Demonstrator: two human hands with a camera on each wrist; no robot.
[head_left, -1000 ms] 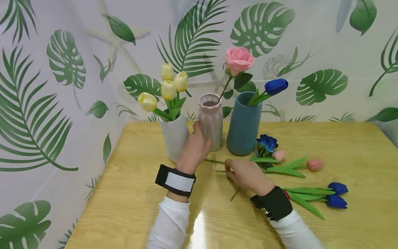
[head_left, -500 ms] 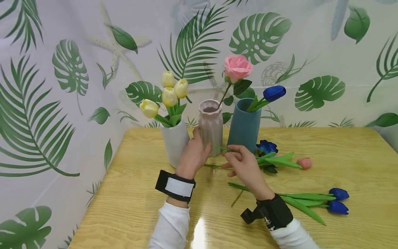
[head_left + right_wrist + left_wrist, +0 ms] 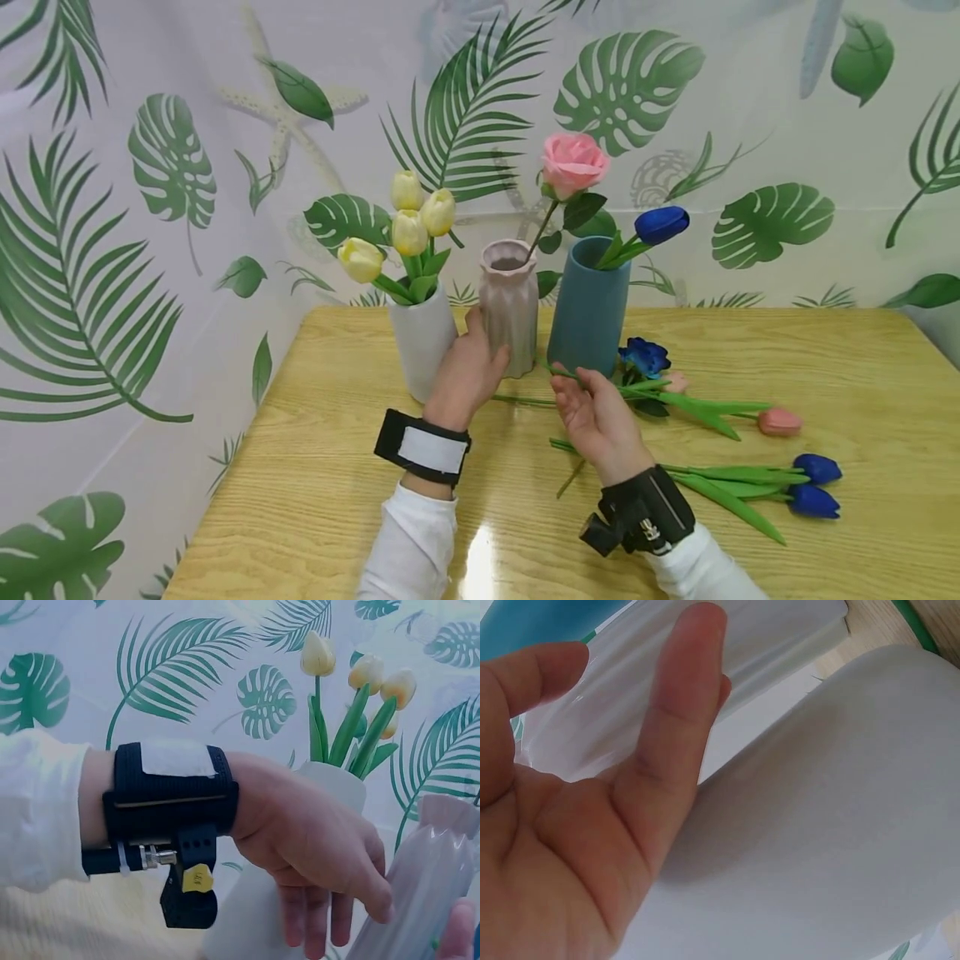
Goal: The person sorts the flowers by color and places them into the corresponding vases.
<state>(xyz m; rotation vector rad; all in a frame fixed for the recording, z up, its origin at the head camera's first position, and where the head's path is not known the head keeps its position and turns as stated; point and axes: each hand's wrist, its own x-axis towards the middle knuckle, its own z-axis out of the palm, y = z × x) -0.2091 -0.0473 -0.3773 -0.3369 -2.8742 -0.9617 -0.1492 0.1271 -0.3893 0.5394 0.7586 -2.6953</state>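
Note:
In the head view my left hand (image 3: 468, 367) holds the pinkish ribbed vase (image 3: 508, 317), thumb in front and a finger along its left side. The left wrist view shows its fingers (image 3: 682, 697) against the vase. A pink rose (image 3: 575, 164) leans in this vase. My right hand (image 3: 600, 417), palm turned up, pinches the stem of a pink tulip (image 3: 780, 422) near its cut end. That tulip's head points right, over the table. Right beside the left hand stands a white vase (image 3: 420, 350) with several yellow tulips (image 3: 408, 232).
A teal vase (image 3: 588, 308) with one blue tulip (image 3: 662, 225) stands right of the ribbed vase. On the table (image 3: 315, 500) lie two blue tulips (image 3: 813, 500), a blue flower (image 3: 645, 357) and a pale pink bud (image 3: 677, 382). A leaf-print cloth (image 3: 780, 150) hangs behind.
My right hand has lifted the pink tulip's stem from the others and rolled from palm down to palm up. The left hand stays at the vase. The head view has tilted slightly up.

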